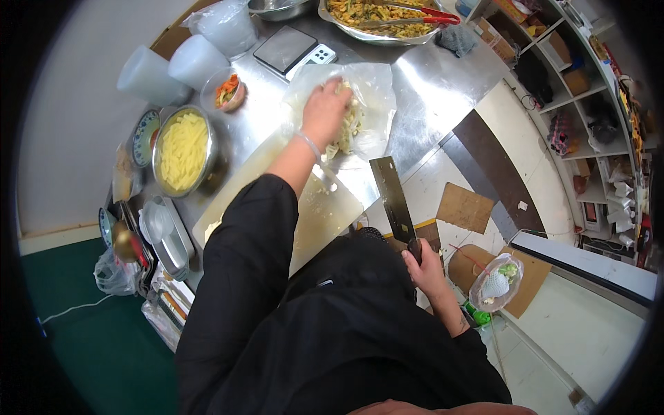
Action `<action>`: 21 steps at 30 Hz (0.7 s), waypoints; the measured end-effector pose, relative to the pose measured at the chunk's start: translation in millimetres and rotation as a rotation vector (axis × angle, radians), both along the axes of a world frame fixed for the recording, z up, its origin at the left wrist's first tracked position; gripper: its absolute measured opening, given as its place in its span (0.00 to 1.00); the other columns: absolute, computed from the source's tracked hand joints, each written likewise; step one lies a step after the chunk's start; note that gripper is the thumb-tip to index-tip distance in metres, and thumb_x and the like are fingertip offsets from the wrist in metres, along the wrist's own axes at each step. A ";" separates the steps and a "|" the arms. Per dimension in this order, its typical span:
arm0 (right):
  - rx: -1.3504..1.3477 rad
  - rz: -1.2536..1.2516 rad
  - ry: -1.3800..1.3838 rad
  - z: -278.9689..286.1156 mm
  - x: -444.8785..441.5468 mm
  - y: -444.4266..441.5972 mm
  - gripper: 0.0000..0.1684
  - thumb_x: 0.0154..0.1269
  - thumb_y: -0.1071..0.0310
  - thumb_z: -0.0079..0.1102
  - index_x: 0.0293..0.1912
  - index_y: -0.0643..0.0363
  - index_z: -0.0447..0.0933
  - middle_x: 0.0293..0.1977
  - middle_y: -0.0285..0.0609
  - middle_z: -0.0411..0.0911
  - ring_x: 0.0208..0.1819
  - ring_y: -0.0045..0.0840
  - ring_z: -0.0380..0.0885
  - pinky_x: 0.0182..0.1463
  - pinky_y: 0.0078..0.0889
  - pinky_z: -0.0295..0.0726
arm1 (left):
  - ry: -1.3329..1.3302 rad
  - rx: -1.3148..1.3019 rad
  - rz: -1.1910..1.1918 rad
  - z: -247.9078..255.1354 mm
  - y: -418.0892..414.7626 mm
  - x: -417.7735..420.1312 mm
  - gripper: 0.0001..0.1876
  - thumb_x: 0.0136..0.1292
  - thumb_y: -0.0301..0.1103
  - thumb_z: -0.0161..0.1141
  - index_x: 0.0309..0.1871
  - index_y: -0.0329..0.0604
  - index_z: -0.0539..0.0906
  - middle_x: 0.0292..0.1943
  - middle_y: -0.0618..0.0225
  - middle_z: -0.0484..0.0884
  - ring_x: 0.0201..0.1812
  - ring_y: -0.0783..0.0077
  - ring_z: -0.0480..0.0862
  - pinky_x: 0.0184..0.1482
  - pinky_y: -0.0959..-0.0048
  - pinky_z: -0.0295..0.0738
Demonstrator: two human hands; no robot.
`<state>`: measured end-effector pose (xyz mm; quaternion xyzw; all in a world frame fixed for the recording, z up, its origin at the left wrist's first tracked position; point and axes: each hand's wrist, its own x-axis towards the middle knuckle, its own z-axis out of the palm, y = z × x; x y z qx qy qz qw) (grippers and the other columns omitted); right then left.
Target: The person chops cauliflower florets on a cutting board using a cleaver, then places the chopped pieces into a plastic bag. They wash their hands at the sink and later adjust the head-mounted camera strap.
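My left hand (pixel 326 113) reaches over a pile of pale chopped vegetable (pixel 348 127) lying on a sheet of clear plastic (pixel 381 104). Its fingertips are at the top of the pile; whether they grip any pieces cannot be told. In my right hand (pixel 426 267) is the handle of a cleaver (pixel 393 194), its blade out beyond the table edge, over the floor. Part of a cutting board (pixel 332 212) with small scraps shows beneath my left arm.
A metal bowl of yellow strips (pixel 182 150) stands left, near a small tub of orange pieces (pixel 228 93). A digital scale (pixel 293 49) and a large food pan (pixel 363 37) with red-handled tongs (pixel 436 19) stand at the back. A lined bin (pixel 498 282) is on the right.
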<state>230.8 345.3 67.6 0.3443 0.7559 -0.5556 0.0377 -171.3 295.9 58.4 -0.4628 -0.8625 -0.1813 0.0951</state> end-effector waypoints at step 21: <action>0.454 0.454 0.334 -16.0 -77.7 15.7 0.25 0.65 0.64 0.68 0.59 0.60 0.73 0.41 0.54 0.83 0.41 0.51 0.83 0.42 0.44 0.83 | -0.416 0.149 0.724 8.7 -395.0 86.5 0.31 0.57 0.31 0.73 0.65 0.44 0.77 0.67 0.55 0.75 0.69 0.53 0.73 0.69 0.58 0.68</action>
